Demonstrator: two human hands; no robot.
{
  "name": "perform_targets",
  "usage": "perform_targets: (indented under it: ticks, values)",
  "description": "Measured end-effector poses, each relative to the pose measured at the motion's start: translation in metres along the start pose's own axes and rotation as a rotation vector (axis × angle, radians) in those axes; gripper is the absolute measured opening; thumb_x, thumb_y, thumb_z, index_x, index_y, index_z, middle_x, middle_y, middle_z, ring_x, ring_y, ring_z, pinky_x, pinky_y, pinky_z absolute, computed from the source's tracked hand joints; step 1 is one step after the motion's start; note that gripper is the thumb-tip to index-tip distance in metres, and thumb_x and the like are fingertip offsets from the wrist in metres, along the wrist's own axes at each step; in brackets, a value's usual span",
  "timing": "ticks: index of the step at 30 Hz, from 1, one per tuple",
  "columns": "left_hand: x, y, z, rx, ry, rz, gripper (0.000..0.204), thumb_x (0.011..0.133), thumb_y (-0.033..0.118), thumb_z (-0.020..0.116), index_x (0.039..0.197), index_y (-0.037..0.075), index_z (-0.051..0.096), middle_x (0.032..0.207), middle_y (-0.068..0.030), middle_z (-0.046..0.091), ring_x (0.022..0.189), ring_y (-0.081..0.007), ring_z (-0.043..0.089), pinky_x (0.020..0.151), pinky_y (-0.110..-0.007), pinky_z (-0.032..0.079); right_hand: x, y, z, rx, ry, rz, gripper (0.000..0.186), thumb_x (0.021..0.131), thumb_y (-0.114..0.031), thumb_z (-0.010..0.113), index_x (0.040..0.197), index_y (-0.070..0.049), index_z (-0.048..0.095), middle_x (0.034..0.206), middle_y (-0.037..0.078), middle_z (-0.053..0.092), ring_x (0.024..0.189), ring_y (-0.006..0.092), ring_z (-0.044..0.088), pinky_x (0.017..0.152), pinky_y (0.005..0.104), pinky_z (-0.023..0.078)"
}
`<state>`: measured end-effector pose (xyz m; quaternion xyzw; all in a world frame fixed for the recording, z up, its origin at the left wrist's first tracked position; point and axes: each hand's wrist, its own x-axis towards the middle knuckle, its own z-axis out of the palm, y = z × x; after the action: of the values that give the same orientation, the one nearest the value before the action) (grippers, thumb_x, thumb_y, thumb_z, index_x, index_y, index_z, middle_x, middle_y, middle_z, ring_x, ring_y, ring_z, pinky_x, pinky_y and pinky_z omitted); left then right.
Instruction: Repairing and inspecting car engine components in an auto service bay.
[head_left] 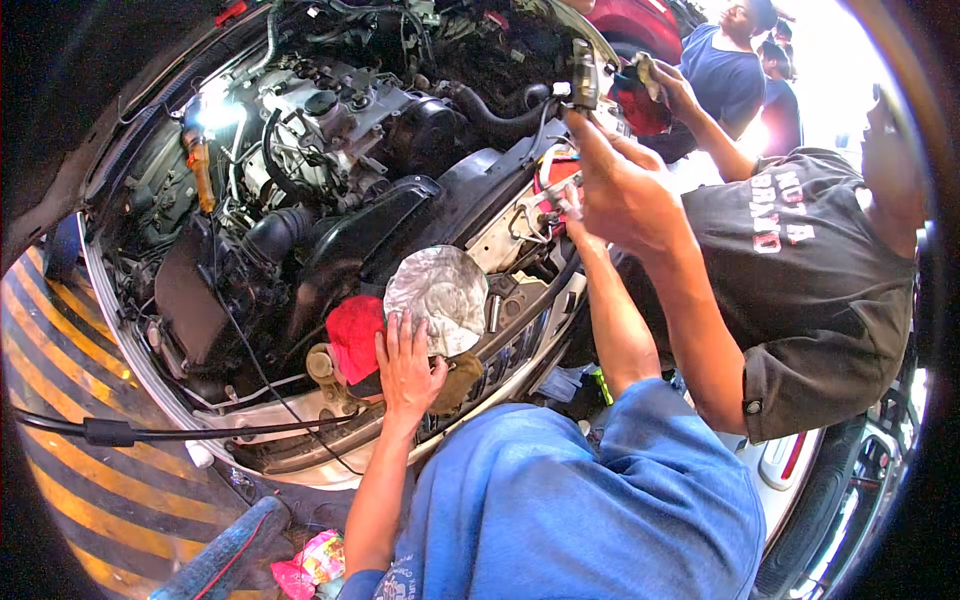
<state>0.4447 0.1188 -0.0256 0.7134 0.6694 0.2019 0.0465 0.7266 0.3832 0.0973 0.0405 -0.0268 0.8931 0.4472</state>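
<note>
My left hand (408, 375) lies with its fingers spread on a round grey-white cloth (436, 295) and a red cloth (355, 335) at the front of the engine bay. A brown cloth (455, 385) shows beside its thumb. My right hand (574, 212) reaches forward near the bay's right front corner, by a red thing (560, 172). A co-worker's hand partly covers it, so I cannot make out its fingers. That co-worker's near hand (630, 195) raises a metal cylindrical part (585, 75). Their other hand (677, 92) holds a rag (652, 78).
The engine (330, 120) fills the open bay. A lit work lamp (200, 165) hangs at its left, its cable running forward. A black rod (180, 433) crosses the left front. The co-worker in a black shirt (800, 280) leans in from the right. More people (722, 75) stand behind.
</note>
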Motion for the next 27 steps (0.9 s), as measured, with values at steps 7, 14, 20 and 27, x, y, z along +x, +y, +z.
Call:
perform_targets:
  ticks: [7,14,20,27]
  values:
    - [0.01,0.014,-0.003,0.006,0.052,-0.071,0.074,0.082,0.047,0.072,0.14,0.002,0.06,0.16,-0.0187,0.042,0.151,-0.0393,0.032,0.116,-0.064,0.029,0.022,0.136,0.099,1.886,0.979,-0.032,0.01,0.087,-0.026,0.067,0.079,-0.022,0.072,0.061,-0.003,0.064,0.067,0.0182,0.066,0.057,0.0353,0.049]
    - [0.03,0.012,0.004,0.106,-0.008,-0.056,0.057,0.081,0.053,0.072,0.108,0.003,0.074,0.162,-0.0165,0.041,0.151,-0.0392,0.03,0.115,-0.065,0.028,0.042,0.162,0.014,2.764,1.036,0.009,0.014,0.075,-0.02,0.07,0.063,-0.019,0.077,0.072,0.004,0.075,0.084,0.024,0.073,0.074,0.0383,0.056]
    - [0.018,0.003,0.002,0.005,0.024,-0.005,0.065,0.081,0.04,0.075,0.133,0.003,0.063,0.158,-0.0168,0.044,0.151,-0.0368,0.033,0.118,-0.061,0.028,0.054,0.129,-0.046,2.698,1.089,-0.055,0.011,0.071,-0.019,0.072,0.062,-0.015,0.075,0.075,0.005,0.076,0.087,0.0267,0.072,0.08,0.0362,0.056]
    - [0.025,-0.005,-0.019,0.07,0.188,-0.111,0.073,0.082,0.037,0.074,0.144,0.004,0.054,0.154,-0.0139,0.048,0.147,-0.035,0.038,0.116,-0.059,0.031,0.054,0.126,-0.041,2.765,1.35,-0.033,0.015,0.08,-0.019,0.067,0.089,-0.018,0.078,0.093,0.002,0.075,0.103,0.0253,0.069,0.099,0.04,0.052]
